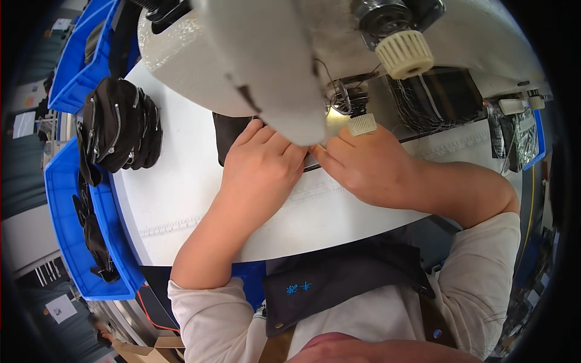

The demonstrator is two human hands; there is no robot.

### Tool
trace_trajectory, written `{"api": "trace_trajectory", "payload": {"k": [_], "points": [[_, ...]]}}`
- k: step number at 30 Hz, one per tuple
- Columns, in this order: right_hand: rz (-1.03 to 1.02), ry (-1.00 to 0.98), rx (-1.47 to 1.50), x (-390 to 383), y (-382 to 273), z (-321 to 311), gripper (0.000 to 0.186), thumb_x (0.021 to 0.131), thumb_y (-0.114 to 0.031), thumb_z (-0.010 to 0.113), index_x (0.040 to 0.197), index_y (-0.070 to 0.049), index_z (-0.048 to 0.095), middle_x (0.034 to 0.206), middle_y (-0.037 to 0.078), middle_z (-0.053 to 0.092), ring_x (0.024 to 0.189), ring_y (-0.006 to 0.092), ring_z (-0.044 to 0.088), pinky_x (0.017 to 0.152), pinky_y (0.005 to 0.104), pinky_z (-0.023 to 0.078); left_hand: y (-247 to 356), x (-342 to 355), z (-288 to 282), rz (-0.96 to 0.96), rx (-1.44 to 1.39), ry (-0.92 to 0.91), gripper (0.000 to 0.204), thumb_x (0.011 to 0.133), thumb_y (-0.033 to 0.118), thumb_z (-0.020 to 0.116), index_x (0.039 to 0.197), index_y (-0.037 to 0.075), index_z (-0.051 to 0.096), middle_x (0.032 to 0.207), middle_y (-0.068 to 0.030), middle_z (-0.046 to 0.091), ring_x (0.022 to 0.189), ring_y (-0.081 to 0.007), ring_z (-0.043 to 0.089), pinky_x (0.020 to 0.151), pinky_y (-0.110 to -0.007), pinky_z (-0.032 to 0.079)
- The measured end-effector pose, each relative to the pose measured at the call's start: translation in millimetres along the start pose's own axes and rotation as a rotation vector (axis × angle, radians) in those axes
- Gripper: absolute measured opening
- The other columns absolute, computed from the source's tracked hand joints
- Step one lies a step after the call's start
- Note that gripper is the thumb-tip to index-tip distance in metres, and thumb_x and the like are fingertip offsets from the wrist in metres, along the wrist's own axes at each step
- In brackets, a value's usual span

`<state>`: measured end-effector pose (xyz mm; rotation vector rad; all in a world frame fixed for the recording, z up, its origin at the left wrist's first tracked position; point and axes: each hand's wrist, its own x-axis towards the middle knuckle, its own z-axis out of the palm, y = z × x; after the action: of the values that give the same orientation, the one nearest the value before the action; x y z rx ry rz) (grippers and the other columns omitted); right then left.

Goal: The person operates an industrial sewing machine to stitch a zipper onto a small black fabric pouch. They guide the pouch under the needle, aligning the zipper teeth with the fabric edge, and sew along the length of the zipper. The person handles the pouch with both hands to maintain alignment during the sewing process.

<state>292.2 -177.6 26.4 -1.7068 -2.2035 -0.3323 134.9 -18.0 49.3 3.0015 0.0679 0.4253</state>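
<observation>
A white sewing machine (260,60) rises over the work surface, a small light glowing beside its needle area. In front of it lies a black fabric piece (223,136), mostly covered by my hands and the machine. My left hand (263,160) rests on this fabric, fingers bent and thumb side turned toward the needle area. From the other side my right hand (369,163) comes in with its fingers closed, their tips meeting the left hand's at the fabric's edge. The machine head hides the needle and part of the fingertips.
At left stands a stack of black zippered pouches (118,127). Blue bins (60,209) line the left edge, one holding black strips. Black pieces with loose threads (442,97) lie at the back right, near plastic packets (514,142). A ruler strip (172,227) crosses the white table (181,181).
</observation>
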Motion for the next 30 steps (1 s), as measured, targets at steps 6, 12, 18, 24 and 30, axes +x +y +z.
{"api": "trace_trajectory", "payload": {"k": [6, 12, 18, 24, 30], "points": [[-0.016, -0.014, 0.019, -0.1, 2.6, -1.9, 0.016, 0.079, -0.014, 0.067, 0.092, -0.005, 0.070, 0.078, 0.001, 0.058, 0.074, 0.0177, 0.059, 0.067, 0.0340, 0.044, 3.8, -4.3, -3.2, -0.014, -0.007, -0.003, 0.029, 0.074, 0.007, 0.080, 0.102, 0.008, 0.074, 0.109, -0.0031, 0.073, 0.100, -0.0230, 0.071, 0.087, -0.040, 0.056], [-0.010, -0.005, 0.042, -1.3, 4.5, 1.3, 0.015, 0.079, -0.015, 0.068, 0.090, -0.006, 0.069, 0.077, 0.001, 0.057, 0.074, 0.0180, 0.058, 0.067, 0.0343, 0.044, 2.0, 2.5, -5.3, 0.023, 0.018, -0.003, 0.033, 0.069, 0.006, 0.081, 0.102, 0.010, 0.075, 0.093, -0.0008, 0.067, 0.088, -0.0232, 0.064, 0.084, -0.040, 0.052], [-0.014, -0.004, 0.083, -0.5, 1.4, 1.2, 0.022, 0.080, -0.016, 0.067, 0.099, -0.005, 0.072, 0.078, 0.001, 0.058, 0.074, 0.0178, 0.059, 0.067, 0.0340, 0.045, -0.5, 1.8, -2.1, 0.044, 0.027, 0.020, 0.035, 0.068, 0.007, 0.081, 0.102, 0.011, 0.076, 0.086, 0.0004, 0.064, 0.083, -0.0227, 0.061, 0.083, -0.040, 0.050], [-0.013, -0.019, 0.086, -1.6, -0.3, 0.4, 0.030, 0.084, -0.015, 0.066, 0.110, -0.002, 0.074, 0.079, 0.001, 0.060, 0.075, 0.0175, 0.060, 0.066, 0.0336, 0.045, 2.4, 2.3, -5.3, 0.037, 0.061, 0.026, 0.034, 0.068, 0.008, 0.081, 0.101, 0.012, 0.076, 0.084, 0.0005, 0.063, 0.081, -0.0225, 0.061, 0.081, -0.040, 0.049], [-0.029, -0.034, 0.101, -3.5, 0.6, 0.4, 0.026, 0.085, -0.015, 0.066, 0.106, -0.002, 0.073, 0.079, 0.002, 0.061, 0.074, 0.0183, 0.061, 0.065, 0.0344, 0.046, 4.2, 2.4, -1.6, 0.040, 0.052, 0.028, 0.037, 0.066, 0.008, 0.081, 0.102, 0.011, 0.076, 0.080, -0.0001, 0.059, 0.079, -0.0219, 0.059, 0.079, -0.040, 0.049]]}}
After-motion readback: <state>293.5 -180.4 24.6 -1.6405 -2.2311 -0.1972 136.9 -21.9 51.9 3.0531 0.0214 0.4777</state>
